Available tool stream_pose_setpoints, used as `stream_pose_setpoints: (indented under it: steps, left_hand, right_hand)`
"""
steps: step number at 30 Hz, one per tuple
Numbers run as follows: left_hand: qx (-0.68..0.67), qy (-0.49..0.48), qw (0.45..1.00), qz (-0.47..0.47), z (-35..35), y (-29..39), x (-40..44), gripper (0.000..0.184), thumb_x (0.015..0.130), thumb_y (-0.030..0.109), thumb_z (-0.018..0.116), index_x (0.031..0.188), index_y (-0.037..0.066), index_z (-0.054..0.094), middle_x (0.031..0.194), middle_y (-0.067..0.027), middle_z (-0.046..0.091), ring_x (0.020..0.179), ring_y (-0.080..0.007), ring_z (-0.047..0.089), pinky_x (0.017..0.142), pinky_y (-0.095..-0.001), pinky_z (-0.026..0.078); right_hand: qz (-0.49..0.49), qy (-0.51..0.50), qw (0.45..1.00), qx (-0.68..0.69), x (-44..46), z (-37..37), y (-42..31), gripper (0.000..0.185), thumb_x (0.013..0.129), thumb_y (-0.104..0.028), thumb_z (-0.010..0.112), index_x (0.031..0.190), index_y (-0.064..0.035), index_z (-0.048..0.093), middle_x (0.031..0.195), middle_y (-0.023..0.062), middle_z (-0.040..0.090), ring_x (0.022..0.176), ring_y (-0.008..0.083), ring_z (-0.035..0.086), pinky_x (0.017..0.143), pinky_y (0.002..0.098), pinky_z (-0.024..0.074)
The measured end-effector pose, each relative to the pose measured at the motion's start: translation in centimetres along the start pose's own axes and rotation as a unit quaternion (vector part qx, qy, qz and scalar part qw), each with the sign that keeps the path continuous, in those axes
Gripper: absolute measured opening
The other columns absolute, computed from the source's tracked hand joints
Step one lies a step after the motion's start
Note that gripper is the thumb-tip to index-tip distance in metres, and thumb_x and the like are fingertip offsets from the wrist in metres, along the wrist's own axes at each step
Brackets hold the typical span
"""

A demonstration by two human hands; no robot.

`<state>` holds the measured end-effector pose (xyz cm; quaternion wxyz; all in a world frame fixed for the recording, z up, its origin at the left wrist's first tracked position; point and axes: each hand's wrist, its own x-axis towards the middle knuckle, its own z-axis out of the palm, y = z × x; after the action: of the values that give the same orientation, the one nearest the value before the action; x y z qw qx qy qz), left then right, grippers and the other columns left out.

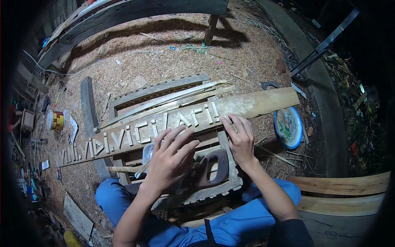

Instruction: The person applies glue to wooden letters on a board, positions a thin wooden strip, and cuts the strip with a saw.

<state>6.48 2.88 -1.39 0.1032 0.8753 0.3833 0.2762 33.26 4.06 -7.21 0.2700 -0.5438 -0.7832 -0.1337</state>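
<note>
A long wooden board lies across in front of me, with raised letters made of small wood strips along it. My left hand hovers over the near edge of the board, fingers spread, with nothing visible in it. At the right end of the lettering, the thumb and fingertips of my right hand come down on the board close together; anything between them is too small to make out. Below the hands rests a handsaw with a dark handle. Partly behind my left hand is a white container.
A slatted wooden frame supports the board, and thin strips lie beyond it. To the right stands a blue-rimmed round tray. A yellow-and-red tin sits at left. A heavy bench spans the back; wood shavings cover the ground.
</note>
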Motion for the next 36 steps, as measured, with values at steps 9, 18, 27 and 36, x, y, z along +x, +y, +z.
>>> stream_pose_setpoints:
  steps: [9,18,27,36]
  left_hand:
    - [0.001,-0.001,1.0,-0.001,-0.24,-0.03,-0.01,0.042,0.086,0.014,0.075,0.127,0.016,0.067,0.142,-0.0082,0.06,0.139,-0.0289,0.051,0.116,-0.0488,0.035]
    - [0.003,0.002,1.0,-0.002,-0.3,-0.06,0.04,0.041,0.087,0.015,0.075,0.127,0.016,0.067,0.142,-0.0073,0.06,0.138,-0.0281,0.051,0.116,-0.0479,0.036]
    - [0.0,0.006,1.0,-0.002,-0.07,-0.02,0.04,0.038,0.087,0.014,0.076,0.125,0.015,0.068,0.143,-0.0072,0.06,0.138,-0.0271,0.051,0.115,-0.0474,0.036]
    - [-0.009,-0.002,1.0,-0.002,0.0,-0.01,0.07,0.038,0.088,0.014,0.075,0.125,0.015,0.068,0.143,-0.009,0.06,0.138,-0.0288,0.051,0.116,-0.0481,0.035]
  right_hand:
    - [0.017,0.013,0.999,0.028,-0.3,0.22,0.13,0.046,0.079,0.005,0.061,0.124,-0.0015,0.07,0.124,0.0147,0.068,0.115,0.0338,0.063,0.1,0.0468,0.0508]
    - [0.001,-0.003,1.0,0.012,-0.25,0.09,0.19,0.045,0.08,0.001,0.063,0.124,-0.0018,0.07,0.126,0.0125,0.069,0.113,0.0335,0.063,0.1,0.047,0.0507]
    - [-0.007,-0.002,1.0,-0.005,-0.24,0.24,0.15,0.042,0.082,-0.002,0.065,0.124,-0.0014,0.069,0.126,0.012,0.069,0.112,0.0335,0.063,0.1,0.0468,0.0503]
    - [0.013,-0.009,1.0,0.024,0.22,0.02,-0.15,0.039,0.083,0.001,0.066,0.122,-0.0004,0.068,0.121,0.0149,0.066,0.112,0.0338,0.062,0.098,0.047,0.0493]
